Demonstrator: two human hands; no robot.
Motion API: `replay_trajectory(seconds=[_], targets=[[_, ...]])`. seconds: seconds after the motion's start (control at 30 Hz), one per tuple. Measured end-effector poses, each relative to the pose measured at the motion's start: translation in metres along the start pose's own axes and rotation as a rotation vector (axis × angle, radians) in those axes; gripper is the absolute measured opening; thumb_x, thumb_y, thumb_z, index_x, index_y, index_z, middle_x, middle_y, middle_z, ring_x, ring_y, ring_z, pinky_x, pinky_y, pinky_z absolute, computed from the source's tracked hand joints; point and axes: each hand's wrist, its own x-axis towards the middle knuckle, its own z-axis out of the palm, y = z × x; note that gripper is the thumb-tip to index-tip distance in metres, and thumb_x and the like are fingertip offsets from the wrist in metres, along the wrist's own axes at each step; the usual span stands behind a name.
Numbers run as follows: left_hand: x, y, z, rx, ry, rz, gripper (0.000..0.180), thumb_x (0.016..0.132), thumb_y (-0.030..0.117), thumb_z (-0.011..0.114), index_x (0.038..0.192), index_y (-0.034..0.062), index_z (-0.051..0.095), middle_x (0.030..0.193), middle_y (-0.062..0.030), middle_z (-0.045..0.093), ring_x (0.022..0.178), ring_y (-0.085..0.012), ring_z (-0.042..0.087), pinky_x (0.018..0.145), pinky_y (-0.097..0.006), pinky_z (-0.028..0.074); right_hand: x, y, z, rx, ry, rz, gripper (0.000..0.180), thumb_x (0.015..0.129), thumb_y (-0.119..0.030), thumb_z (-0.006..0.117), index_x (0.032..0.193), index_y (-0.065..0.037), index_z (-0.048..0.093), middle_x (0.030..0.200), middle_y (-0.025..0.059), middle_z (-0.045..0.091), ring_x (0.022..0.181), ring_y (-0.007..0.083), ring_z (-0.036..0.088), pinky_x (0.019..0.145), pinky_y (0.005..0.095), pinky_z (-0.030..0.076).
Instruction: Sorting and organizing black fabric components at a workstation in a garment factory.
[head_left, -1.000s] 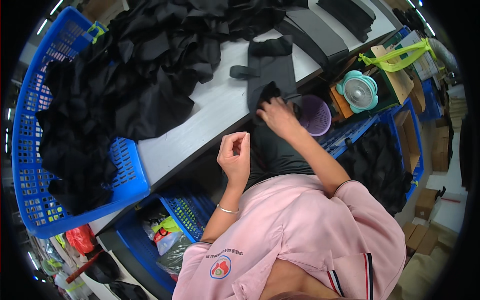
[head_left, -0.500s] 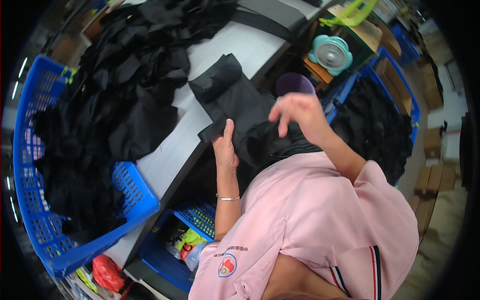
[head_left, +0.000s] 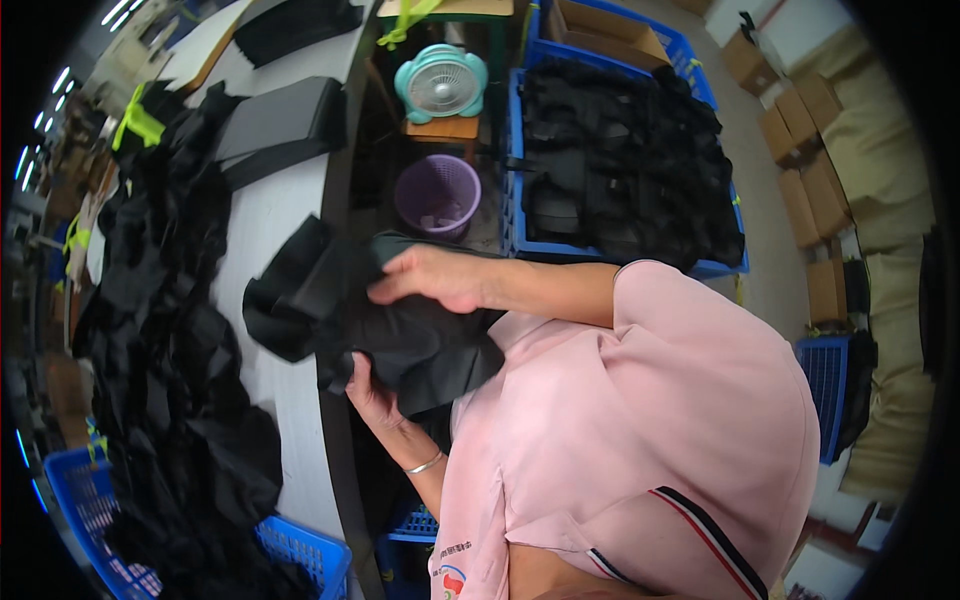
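Note:
A black fabric piece (head_left: 425,345) with a folded flap (head_left: 290,290) hangs in front of me, between the table edge and my pink shirt. My left hand (head_left: 373,392) grips its lower left edge, thumb on top and the other fingers hidden beneath. Across the upper part of the cloth lies my right hand (head_left: 440,280), its fingers bent and closed on the fabric, slightly blurred.
The white table (head_left: 290,420) runs along my left, with a long heap of black fabric (head_left: 190,360) and stacked black pieces (head_left: 285,125). A blue basket (head_left: 310,550) stands lower left. Ahead are a purple bin (head_left: 438,195), a turquoise fan (head_left: 440,85) and a blue crate (head_left: 515,190) of black pieces.
My view has turned to the right. My right hand, open in the air before, has come down onto the black fabric piece. My left hand still holds that piece.

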Motion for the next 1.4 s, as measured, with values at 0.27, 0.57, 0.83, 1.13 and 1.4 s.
replay_trajectory(seconds=[0.27, 0.57, 0.83, 1.13, 1.4], targets=[[0.062, -0.059, 0.029, 0.561, 0.011, -0.401, 0.053, 0.094, 0.016, 0.069, 0.142, 0.0004, 0.050, 0.137, -0.0173, 0.059, 0.127, -0.0270, 0.057, 0.102, -0.040, 0.051, -0.047, -0.023, -0.147, -0.256, 0.610, -0.418, 0.021, 0.088, -0.021, 0.076, 0.076, -0.007, 0.066, 0.076, -0.0045, 0.062, 0.068, 0.0044, 0.054, 0.058, 0.0249, 0.045], [0.068, -0.113, 0.087, 0.652, -0.190, -0.461, 0.056, 0.101, 0.026, 0.060, 0.147, -0.0009, 0.043, 0.146, -0.0178, 0.051, 0.124, -0.0266, 0.059, 0.098, -0.036, 0.051, -0.339, -0.104, -0.375, -0.458, 1.486, -0.730, 0.030, 0.089, -0.028, 0.076, 0.073, -0.008, 0.059, 0.070, -0.0055, 0.054, 0.064, 0.0056, 0.047, 0.058, 0.0250, 0.041], [0.078, -0.143, 0.078, 0.704, 0.003, -0.558, 0.046, 0.101, 0.021, 0.062, 0.140, 0.0008, 0.052, 0.131, -0.0118, 0.063, 0.108, -0.0183, 0.066, 0.092, -0.031, 0.053, -0.473, -0.053, -0.540, -1.068, 1.919, -0.002, 0.129, 0.073, -0.072, 0.072, 0.157, 0.002, 0.009, 0.162, 0.0308, 0.014, 0.149, 0.0456, 0.018, 0.121, 0.0441, 0.023], [0.073, -0.174, 0.096, 0.801, 0.038, -0.510, 0.043, 0.101, 0.019, 0.061, 0.139, 0.0000, 0.053, 0.125, -0.0104, 0.066, 0.100, -0.0142, 0.066, 0.089, -0.027, 0.052, -0.298, 0.014, -0.545, -1.030, 1.666, 0.570, 0.123, 0.069, -0.070, 0.077, 0.160, -0.032, 0.005, 0.165, 0.0192, -0.015, 0.148, 0.0527, -0.011, 0.107, 0.0805, 0.007], [0.071, -0.181, 0.112, 0.889, 0.076, -0.475, 0.042, 0.100, 0.020, 0.063, 0.137, 0.0012, 0.057, 0.125, -0.0098, 0.067, 0.100, -0.0138, 0.066, 0.086, -0.026, 0.052, -0.321, 0.022, -0.606, -0.909, 1.555, 0.767, 0.115, 0.071, -0.071, 0.076, 0.159, -0.034, 0.013, 0.166, 0.0151, -0.015, 0.150, 0.0502, -0.009, 0.109, 0.0786, 0.014]])
